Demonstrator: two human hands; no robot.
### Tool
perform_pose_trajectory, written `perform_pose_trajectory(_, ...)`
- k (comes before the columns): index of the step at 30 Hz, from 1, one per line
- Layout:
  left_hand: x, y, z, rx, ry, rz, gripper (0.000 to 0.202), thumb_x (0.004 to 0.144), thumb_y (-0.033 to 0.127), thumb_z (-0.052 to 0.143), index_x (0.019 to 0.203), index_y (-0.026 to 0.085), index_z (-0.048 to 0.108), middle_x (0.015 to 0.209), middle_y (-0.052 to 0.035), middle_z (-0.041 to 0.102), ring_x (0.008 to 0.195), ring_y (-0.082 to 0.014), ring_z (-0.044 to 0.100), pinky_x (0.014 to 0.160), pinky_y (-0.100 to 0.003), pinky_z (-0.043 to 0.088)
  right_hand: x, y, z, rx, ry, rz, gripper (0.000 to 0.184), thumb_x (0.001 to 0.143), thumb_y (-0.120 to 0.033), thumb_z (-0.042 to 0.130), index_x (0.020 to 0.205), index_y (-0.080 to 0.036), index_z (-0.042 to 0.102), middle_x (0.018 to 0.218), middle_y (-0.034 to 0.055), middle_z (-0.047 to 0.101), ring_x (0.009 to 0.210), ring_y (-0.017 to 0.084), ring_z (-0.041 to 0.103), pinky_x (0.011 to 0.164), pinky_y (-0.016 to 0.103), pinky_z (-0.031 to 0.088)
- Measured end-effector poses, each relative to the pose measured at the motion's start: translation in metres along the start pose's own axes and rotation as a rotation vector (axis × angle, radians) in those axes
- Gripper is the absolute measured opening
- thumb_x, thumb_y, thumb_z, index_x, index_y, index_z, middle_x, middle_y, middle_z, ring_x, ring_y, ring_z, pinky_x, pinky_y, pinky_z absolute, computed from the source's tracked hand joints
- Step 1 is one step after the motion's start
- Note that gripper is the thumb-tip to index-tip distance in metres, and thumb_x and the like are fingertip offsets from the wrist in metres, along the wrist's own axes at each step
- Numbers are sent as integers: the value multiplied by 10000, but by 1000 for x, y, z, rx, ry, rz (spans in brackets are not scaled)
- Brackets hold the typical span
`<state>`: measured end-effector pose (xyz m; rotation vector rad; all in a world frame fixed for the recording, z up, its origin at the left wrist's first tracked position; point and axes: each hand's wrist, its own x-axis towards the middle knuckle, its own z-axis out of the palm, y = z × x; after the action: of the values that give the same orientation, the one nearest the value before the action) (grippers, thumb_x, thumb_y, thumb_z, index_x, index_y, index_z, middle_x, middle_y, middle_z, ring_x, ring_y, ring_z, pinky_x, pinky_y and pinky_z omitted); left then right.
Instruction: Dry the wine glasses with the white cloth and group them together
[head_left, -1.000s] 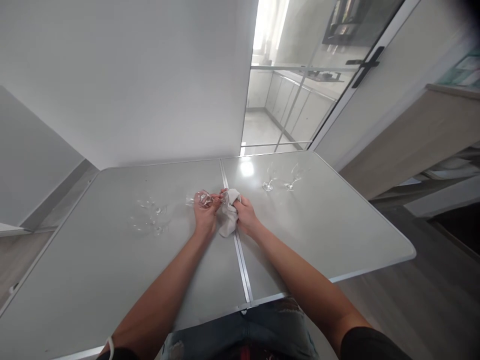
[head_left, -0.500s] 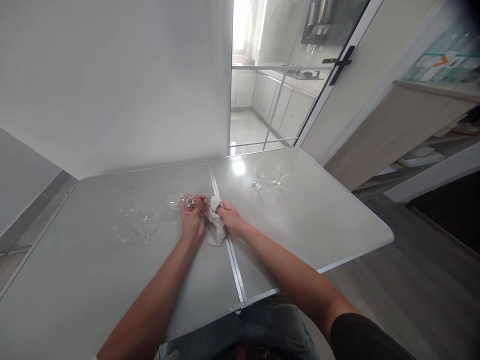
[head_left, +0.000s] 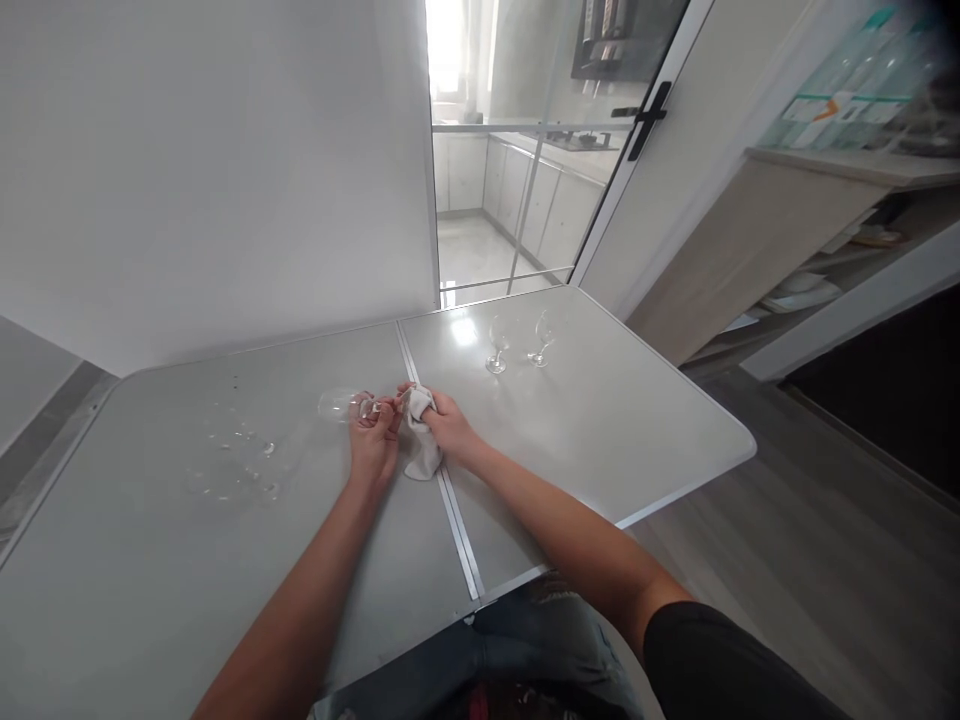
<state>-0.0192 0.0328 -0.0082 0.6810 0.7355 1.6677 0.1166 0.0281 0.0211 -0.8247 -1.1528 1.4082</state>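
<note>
My left hand grips a clear stemmed glass held sideways over the grey table, its bowl pointing left. My right hand is closed on a crumpled grey cloth that wraps the glass's foot end, right beside the left hand. The cloth's lower part hangs down onto the table's centre seam. Both hands touch at the middle of the table.
Two upright stemmed glasses stand at the far right half of the table. Several clear glasses lie or stand at the left. A white wall runs behind, a glass door at back, shelving to the right.
The view has swung to the right, so table and hands sit further left in frame. The hands stay together on glass and cloth; the cloth shifted slightly round the glass's foot.
</note>
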Motion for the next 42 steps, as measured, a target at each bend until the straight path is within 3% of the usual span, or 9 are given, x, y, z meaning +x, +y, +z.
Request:
perform_pose_trajectory(3, -3, -1, 4, 60, -3, 36, 528, 669, 285, 918, 1032, 251, 536, 871, 19, 713, 817, -121, 714, 806, -241, 579, 1, -14, -13, -68, 97, -166, 287, 716, -174, 531, 898, -220, 748, 999, 25, 720, 963, 187, 644, 868, 303, 495)
perform_pose_trajectory(6, -4, -3, 8, 151, 44, 125, 542, 629, 262, 932, 1030, 243, 567, 1029, -11, 689, 816, -119, 694, 750, -244, 581, -2, -30, -23, -205, 91, -188, 196, 717, -186, 477, 625, -192, 651, 690, 18, 636, 710, 161, 605, 675, 271, 476)
perform_pose_trajectory(9, -2, -5, 8, 223, 79, 188, 553, 583, 266, 944, 1028, 233, 617, 999, -5, 655, 800, -110, 660, 752, -254, 581, -6, -37, -24, -443, 0, -111, 226, 822, -265, 499, 817, -193, 713, 574, -37, 547, 527, 114, 487, 576, 238, 415)
perform_pose_trajectory(13, -3, -8, 4, 352, 138, 202, 525, 574, 276, 934, 1030, 210, 683, 857, -1, 675, 781, -132, 675, 758, -261, 570, -10, -34, -16, -941, -36, -124, 315, 831, -351, 667, 1124, -260, 736, 743, -26, 688, 670, 134, 604, 691, 239, 433)
perform_pose_trajectory(17, -9, -6, 5, 502, 131, 177, 401, 580, 266, 918, 926, 166, 744, 881, -49, 740, 780, -176, 708, 740, -294, 579, -9, -31, -13, -1276, -93, -92, 254, 903, -366, 611, 1091, -284, 762, 920, 25, 756, 871, 183, 677, 748, 256, 434)
perform_pose_trajectory(20, -13, -4, 8, 564, 53, 183, 391, 579, 271, 917, 924, 160, 772, 920, -71, 763, 806, -201, 719, 770, -326, 594, -9, -31, -13, -1412, -107, -96, 243, 930, -358, 562, 941, -250, 780, 917, 42, 744, 832, 176, 672, 711, 259, 421)
perform_pose_trajectory(30, -15, -5, 12, 433, -144, 79, 360, 669, 352, 883, 933, 173, 716, 982, -92, 744, 930, -222, 706, 865, -371, 586, -2, -34, -32, -1361, -2, -89, 220, 863, -337, 612, 879, -222, 799, 810, 59, 764, 730, 176, 659, 656, 250, 391)
perform_pose_trajectory(36, -14, -3, 12, 444, -68, 120, 296, 768, 432, 797, 883, 191, 668, 865, -34, 600, 794, -152, 587, 626, -262, 578, 7, -49, -64, -1122, 203, -3, 223, 810, -307, 615, 727, -167, 767, 542, 12, 652, 543, 141, 595, 576, 219, 410)
perform_pose_trajectory(42, -15, -5, 10, 448, -37, 63, 278, 790, 432, 768, 834, 187, 644, 789, -8, 558, 623, -103, 496, 493, -211, 474, -7, -75, -102, -1052, 305, 88, 194, 702, -318, 643, 656, -156, 739, 547, 0, 630, 552, 145, 588, 506, 205, 381)
